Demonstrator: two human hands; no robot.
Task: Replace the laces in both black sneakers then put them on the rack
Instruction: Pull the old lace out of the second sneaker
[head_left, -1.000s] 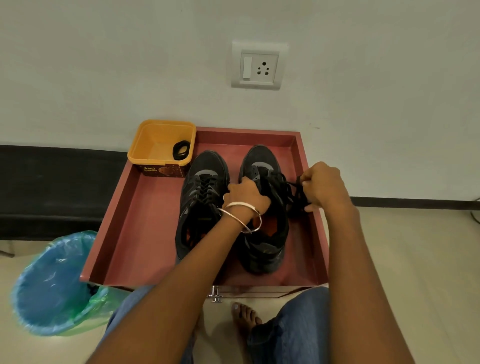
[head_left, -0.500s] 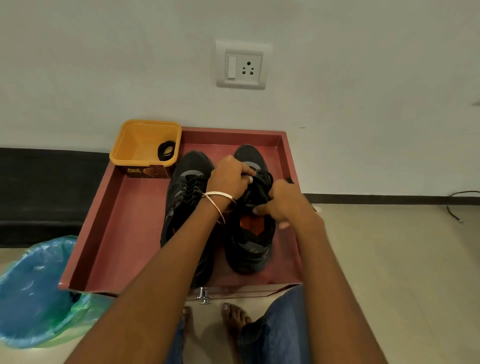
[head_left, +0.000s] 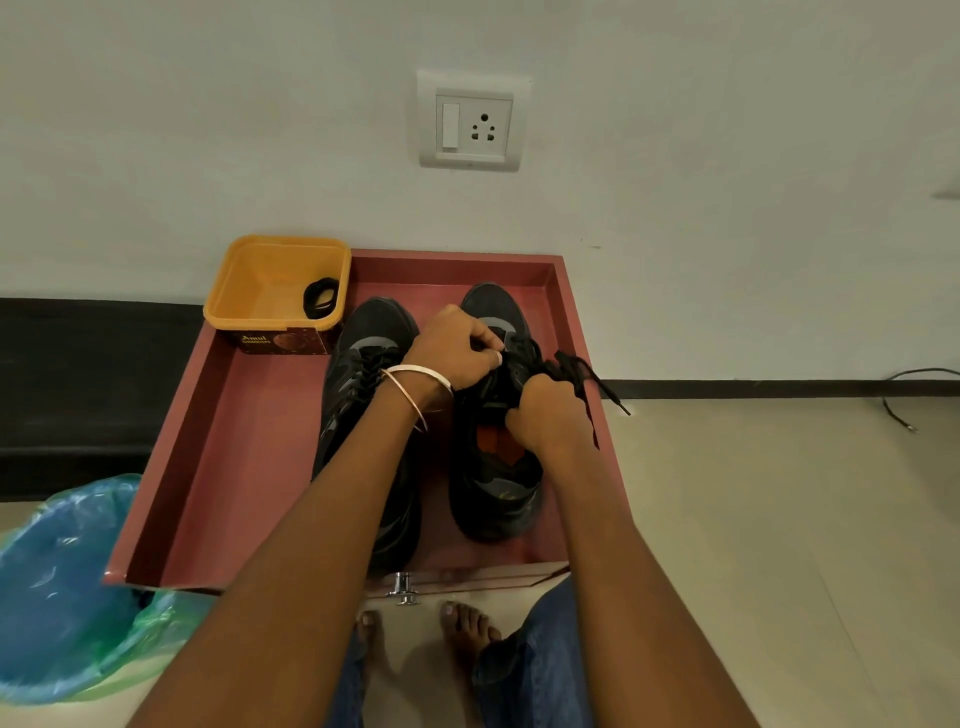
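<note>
**Hands close in on the right sneaker's lace**

Both hands have drawn together over the tongue of the right sneaker; a second ago the right hand was pulled out past the shoe's outer side with the lace taut, and now it sits curled against the eyelets, gripping the bunched black lace. The lace's loose ends now trail over the right wall of the red tray, one tip hanging just beyond it. The left hand, bangles at the wrist, pinches the lace near the upper eyelets. The left sneaker stands just beside the right one in the tray, already laced. In the tray's far left corner an orange tub holds a coiled black lace. I judge the threading on the second shoe is nearly through, with tightening or tying next; racking is not yet begun.
</note>
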